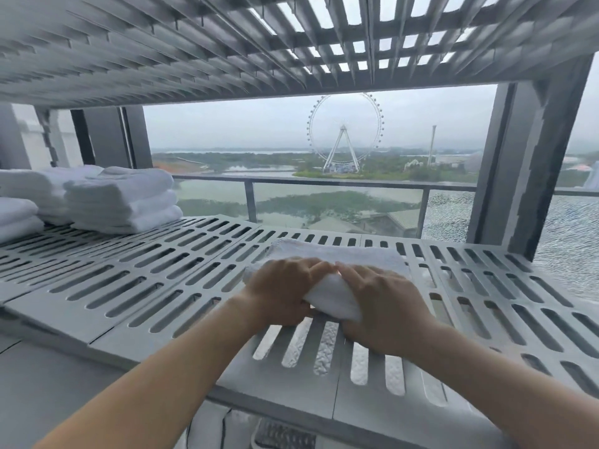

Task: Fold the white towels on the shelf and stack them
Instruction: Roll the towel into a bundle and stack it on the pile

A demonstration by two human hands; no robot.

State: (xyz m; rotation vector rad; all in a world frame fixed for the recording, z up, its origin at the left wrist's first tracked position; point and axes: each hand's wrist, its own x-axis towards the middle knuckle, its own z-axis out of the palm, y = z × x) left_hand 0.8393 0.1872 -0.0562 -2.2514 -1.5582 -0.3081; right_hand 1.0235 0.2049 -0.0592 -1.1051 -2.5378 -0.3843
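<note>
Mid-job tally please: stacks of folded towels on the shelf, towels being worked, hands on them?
Folded white towel stacks: 3
White towel being folded: 1
Hands gripping that towel, left hand and right hand: 2
Total: 6

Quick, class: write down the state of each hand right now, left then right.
Left hand: closed, grips the near fold of the white towel.
Right hand: closed, grips the same fold.
</note>
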